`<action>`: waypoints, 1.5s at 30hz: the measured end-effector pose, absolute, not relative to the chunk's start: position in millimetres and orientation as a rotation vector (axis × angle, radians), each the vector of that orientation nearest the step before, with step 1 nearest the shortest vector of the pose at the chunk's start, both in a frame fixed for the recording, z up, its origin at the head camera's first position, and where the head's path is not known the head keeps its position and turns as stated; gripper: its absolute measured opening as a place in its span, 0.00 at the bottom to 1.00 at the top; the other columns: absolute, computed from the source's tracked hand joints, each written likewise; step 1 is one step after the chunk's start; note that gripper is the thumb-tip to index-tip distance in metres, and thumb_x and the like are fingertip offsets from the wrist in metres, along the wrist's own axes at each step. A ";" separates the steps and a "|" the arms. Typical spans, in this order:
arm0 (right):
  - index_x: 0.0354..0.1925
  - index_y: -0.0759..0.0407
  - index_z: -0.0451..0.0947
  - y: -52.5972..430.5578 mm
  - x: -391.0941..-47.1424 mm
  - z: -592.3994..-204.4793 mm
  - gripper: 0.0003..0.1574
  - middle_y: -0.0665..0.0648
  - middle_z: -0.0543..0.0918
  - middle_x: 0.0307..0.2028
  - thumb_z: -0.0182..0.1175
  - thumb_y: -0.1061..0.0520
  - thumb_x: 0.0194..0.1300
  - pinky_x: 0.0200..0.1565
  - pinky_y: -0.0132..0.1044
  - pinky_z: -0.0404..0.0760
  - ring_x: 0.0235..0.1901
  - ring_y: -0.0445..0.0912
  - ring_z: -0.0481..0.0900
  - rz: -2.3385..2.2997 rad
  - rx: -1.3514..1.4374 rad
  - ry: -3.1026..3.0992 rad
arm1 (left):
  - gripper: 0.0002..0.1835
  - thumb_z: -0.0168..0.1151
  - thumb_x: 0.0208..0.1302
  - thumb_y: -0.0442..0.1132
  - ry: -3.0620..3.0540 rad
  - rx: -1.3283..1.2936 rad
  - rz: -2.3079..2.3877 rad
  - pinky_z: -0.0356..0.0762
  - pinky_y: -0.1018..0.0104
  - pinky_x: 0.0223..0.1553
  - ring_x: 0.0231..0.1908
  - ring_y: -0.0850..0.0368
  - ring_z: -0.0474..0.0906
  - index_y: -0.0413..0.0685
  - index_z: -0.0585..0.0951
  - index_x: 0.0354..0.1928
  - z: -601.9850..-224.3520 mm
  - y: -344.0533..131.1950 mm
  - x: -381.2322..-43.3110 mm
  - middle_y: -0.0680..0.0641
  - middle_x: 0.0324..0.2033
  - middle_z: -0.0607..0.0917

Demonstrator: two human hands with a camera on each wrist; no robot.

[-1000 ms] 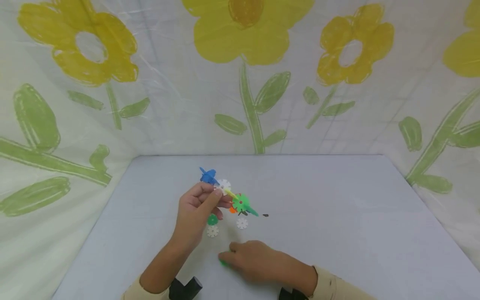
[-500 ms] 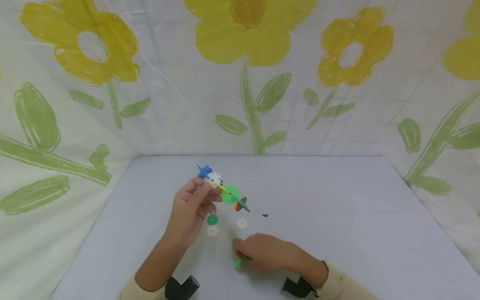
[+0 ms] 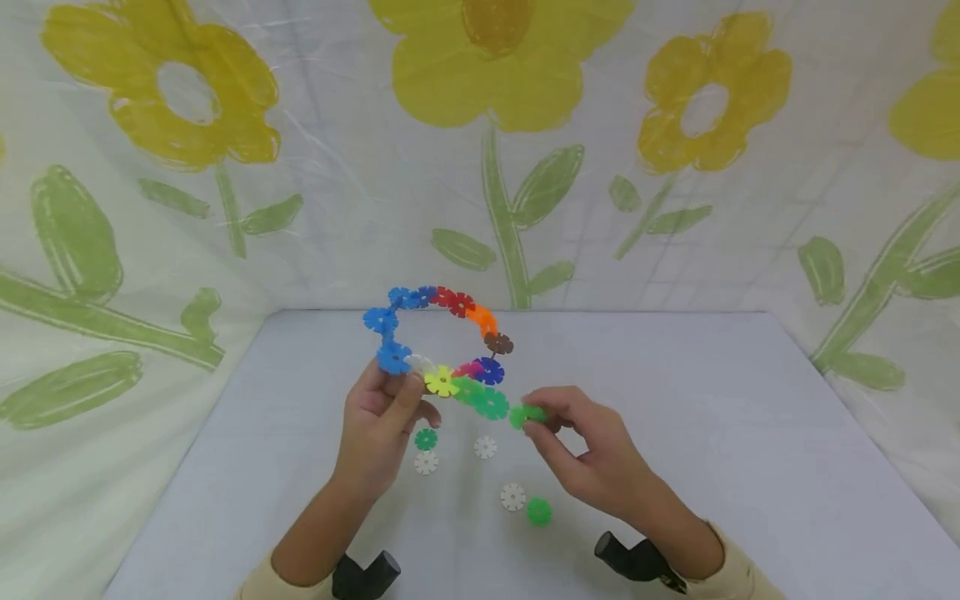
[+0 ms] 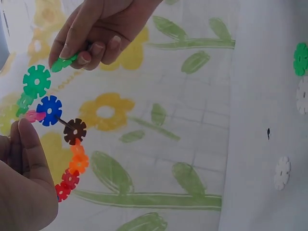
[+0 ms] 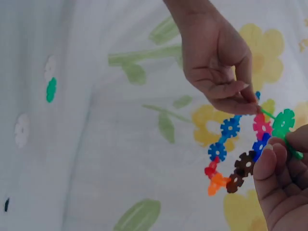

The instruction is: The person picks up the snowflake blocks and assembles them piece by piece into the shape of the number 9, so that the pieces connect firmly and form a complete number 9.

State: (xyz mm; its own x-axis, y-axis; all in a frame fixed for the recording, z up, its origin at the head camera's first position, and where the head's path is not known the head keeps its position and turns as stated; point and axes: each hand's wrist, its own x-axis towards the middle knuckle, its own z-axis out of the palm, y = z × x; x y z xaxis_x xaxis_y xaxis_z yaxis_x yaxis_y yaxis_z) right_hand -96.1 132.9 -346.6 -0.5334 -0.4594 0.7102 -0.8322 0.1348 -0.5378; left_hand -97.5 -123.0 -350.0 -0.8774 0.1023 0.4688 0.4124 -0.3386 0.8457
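My left hand (image 3: 378,425) pinches a chain of interlocking notched plastic discs near its white and yellow pieces. The chain hangs in the air as a loop: blue discs at the left, red discs (image 3: 461,305) on top, then orange, brown (image 4: 75,131), dark blue, pink and green. A green disc (image 3: 491,403) juts out from the loop at the lower right. Just beside it, my right hand (image 3: 592,442) holds a loose bright green disc (image 3: 527,415) between thumb and forefinger. In the right wrist view, the fingers hide much of that disc.
On the white table (image 3: 712,433) below lie a green disc (image 3: 426,439) touching a white disc (image 3: 426,462), another white disc (image 3: 485,447), and, nearer the front, a white disc (image 3: 513,497) beside a bright green disc (image 3: 538,512). A flower-painted curtain (image 3: 337,267) surrounds the table.
My right hand has risen from the table with a green disc to the chain's end. My left hand has turned the chain, so its loop now faces the head view.
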 end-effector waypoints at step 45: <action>0.50 0.68 0.78 132.3 -101.1 -346.7 0.14 0.49 0.72 0.26 0.52 0.59 0.76 0.24 0.21 0.70 0.23 0.39 0.67 1.015 1.342 -1.861 | 0.07 0.53 0.74 0.27 -1.799 -0.635 -2.132 0.85 0.65 0.33 0.38 0.54 0.85 0.36 0.74 0.50 -355.9 -113.2 -94.6 0.48 0.41 0.86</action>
State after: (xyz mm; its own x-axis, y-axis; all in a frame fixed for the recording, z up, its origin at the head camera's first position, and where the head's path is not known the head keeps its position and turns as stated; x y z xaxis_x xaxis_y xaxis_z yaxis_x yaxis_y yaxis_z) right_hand -101.1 132.3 -346.7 -0.2892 -0.4775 0.8297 -0.9561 0.1874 -0.2255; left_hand -94.6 -113.2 -355.9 -0.8642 0.0669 0.4986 0.4802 -0.1857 0.8573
